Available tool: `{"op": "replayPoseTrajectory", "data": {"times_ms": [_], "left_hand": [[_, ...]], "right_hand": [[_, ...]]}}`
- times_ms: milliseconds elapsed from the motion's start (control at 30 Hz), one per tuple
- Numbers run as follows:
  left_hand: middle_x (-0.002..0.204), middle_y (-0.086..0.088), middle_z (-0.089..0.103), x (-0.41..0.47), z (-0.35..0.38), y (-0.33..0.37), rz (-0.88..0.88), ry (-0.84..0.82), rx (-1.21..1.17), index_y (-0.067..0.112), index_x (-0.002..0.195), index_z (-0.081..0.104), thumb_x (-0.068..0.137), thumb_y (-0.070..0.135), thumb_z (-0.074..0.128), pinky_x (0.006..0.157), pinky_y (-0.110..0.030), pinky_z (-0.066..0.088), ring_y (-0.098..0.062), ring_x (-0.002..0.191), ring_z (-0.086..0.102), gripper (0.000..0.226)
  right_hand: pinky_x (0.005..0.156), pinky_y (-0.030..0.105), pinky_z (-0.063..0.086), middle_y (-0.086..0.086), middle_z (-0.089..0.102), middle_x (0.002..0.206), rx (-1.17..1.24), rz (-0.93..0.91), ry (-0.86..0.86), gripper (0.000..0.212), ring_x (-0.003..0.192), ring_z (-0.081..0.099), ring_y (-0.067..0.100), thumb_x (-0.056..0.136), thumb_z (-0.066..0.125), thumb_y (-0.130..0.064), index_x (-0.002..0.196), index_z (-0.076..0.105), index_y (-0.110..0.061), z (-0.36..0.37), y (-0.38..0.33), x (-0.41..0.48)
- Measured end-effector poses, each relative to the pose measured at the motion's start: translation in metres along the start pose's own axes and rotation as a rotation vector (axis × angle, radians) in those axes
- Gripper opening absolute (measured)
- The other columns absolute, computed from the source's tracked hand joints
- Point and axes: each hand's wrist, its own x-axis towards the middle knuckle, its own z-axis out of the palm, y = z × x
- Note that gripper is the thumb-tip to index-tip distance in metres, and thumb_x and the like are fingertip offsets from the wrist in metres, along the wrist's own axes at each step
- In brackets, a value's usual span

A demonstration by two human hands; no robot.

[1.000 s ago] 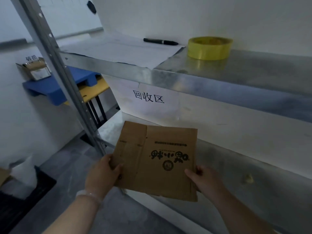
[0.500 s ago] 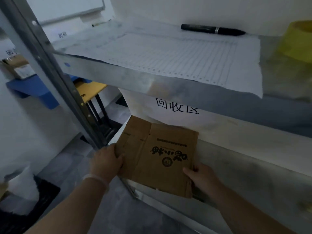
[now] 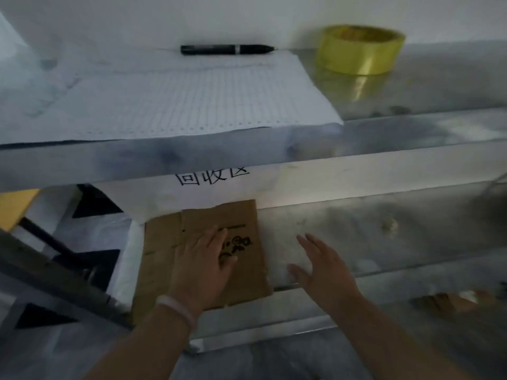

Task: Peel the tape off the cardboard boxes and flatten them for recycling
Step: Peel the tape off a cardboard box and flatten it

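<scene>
Head view: flattened cardboard box (image 3: 248,275) lies on the lower shelf (image 3: 356,242). Left hand (image 3: 203,266) presses it with straight fingers; right hand (image 3: 321,267), fingers spread and empty, hovers just beside at 3 o'clock. Likely light, stiff, slippery on metal; grasp the 6 o'clock edge.

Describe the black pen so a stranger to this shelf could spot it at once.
Find the upper metal shelf. Its left part carries white lined paper, and the black pen lies at that paper's far edge by the wall. It is the only slim dark thing there; the yellow tape roll to its right is round.
</scene>
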Motion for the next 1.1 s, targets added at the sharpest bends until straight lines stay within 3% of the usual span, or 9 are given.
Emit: {"op": "replayPoseTrajectory", "data": {"times_ms": [67, 200, 267, 433, 533, 600, 767, 933, 1100], "left_hand": [[0.155, 0.006, 0.028, 0.008, 0.001, 0.039, 0.151, 0.026, -0.048, 0.029, 0.147, 0.032, 0.094, 0.053, 0.042, 0.113, -0.038, 0.028, -0.017, 0.140, 0.029, 0.059], [0.156, 0.005, 0.024, 0.021, 0.000, 0.128, 0.369, 0.082, -0.009, 0.029, 0.149, 0.025, 0.094, 0.053, 0.039, 0.117, -0.039, 0.020, -0.017, 0.143, 0.022, 0.062], [0.157, 0.004, 0.023, 0.029, 0.001, 0.174, 0.455, 0.088, 0.022, 0.029, 0.149, 0.024, 0.093, 0.054, 0.038, 0.116, -0.040, 0.019, -0.017, 0.144, 0.020, 0.063], [0.142, -0.002, 0.050, 0.032, 0.013, 0.302, 0.607, 0.142, -0.058, 0.019, 0.136, 0.052, 0.083, 0.042, 0.062, 0.107, -0.047, 0.036, -0.025, 0.132, 0.044, 0.058], [0.143, -0.002, 0.047, 0.032, 0.029, 0.385, 0.651, 0.154, -0.117, 0.019, 0.138, 0.049, 0.086, 0.044, 0.057, 0.108, -0.047, 0.033, -0.024, 0.134, 0.041, 0.058], [0.142, -0.003, 0.049, 0.031, 0.039, 0.440, 0.690, 0.168, -0.149, 0.019, 0.138, 0.049, 0.086, 0.045, 0.054, 0.109, -0.046, 0.034, -0.025, 0.133, 0.042, 0.058], [0.137, -0.004, 0.053, 0.030, 0.064, 0.558, 0.767, 0.129, -0.260, 0.018, 0.138, 0.049, 0.085, 0.045, 0.052, 0.104, -0.042, 0.039, -0.025, 0.126, 0.048, 0.059], [0.131, -0.004, 0.058, 0.043, 0.092, 0.633, 0.826, 0.086, -0.315, 0.018, 0.133, 0.055, 0.083, 0.046, 0.049, 0.095, -0.041, 0.048, -0.025, 0.116, 0.056, 0.058], [0.137, -0.003, 0.053, 0.090, 0.133, 0.696, 0.818, 0.058, -0.353, 0.022, 0.136, 0.051, 0.082, 0.048, 0.056, 0.101, -0.040, 0.044, -0.023, 0.123, 0.051, 0.060]], "right_hand": [[0.116, 0.034, 0.019, -0.005, 0.018, 0.160, -0.092, -0.016, 0.082, 0.074, 0.146, 0.018, 0.016, 0.089, 0.038, -0.068, 0.152, 0.024, -0.031, -0.023, 0.016, -0.017], [0.116, 0.041, 0.024, 0.008, 0.036, 0.153, -0.168, -0.013, 0.310, 0.072, 0.143, 0.032, 0.026, 0.089, 0.051, -0.060, 0.145, 0.042, -0.017, -0.077, 0.057, -0.048], [0.119, 0.039, 0.015, 0.005, 0.030, 0.157, -0.193, 0.025, 0.345, 0.072, 0.146, 0.025, 0.023, 0.090, 0.050, -0.060, 0.149, 0.036, -0.020, -0.099, 0.084, -0.065], [0.120, 0.029, -0.003, -0.002, 0.015, 0.161, -0.193, 0.138, 0.416, 0.077, 0.149, 0.006, 0.012, 0.090, 0.033, -0.068, 0.154, 0.020, -0.027, -0.151, 0.171, -0.113], [0.114, 0.020, -0.013, -0.007, 0.011, 0.161, -0.185, 0.189, 0.467, 0.078, 0.144, -0.004, 0.001, 0.088, 0.032, -0.071, 0.153, 0.014, -0.031, -0.189, 0.231, -0.144], [0.111, 0.018, -0.017, -0.008, 0.010, 0.161, -0.207, 0.231, 0.486, 0.080, 0.146, -0.002, 0.004, 0.086, 0.029, -0.073, 0.153, 0.012, -0.034, -0.216, 0.272, -0.163], [0.116, 0.023, -0.010, -0.010, 0.008, 0.162, -0.198, 0.369, 0.519, 0.079, 0.147, 0.000, 0.006, 0.087, 0.040, -0.067, 0.153, 0.010, -0.037, -0.270, 0.363, -0.207], [0.107, 0.013, -0.019, -0.015, 0.005, 0.161, -0.156, 0.461, 0.526, 0.080, 0.146, -0.002, 0.003, 0.090, 0.045, -0.064, 0.154, 0.006, -0.037, -0.294, 0.429, -0.219], [0.114, 0.024, 0.001, -0.017, 0.000, 0.161, -0.055, 0.538, 0.479, 0.078, 0.147, -0.001, 0.003, 0.091, 0.044, -0.063, 0.153, 0.002, -0.040, -0.310, 0.497, -0.197]]}}
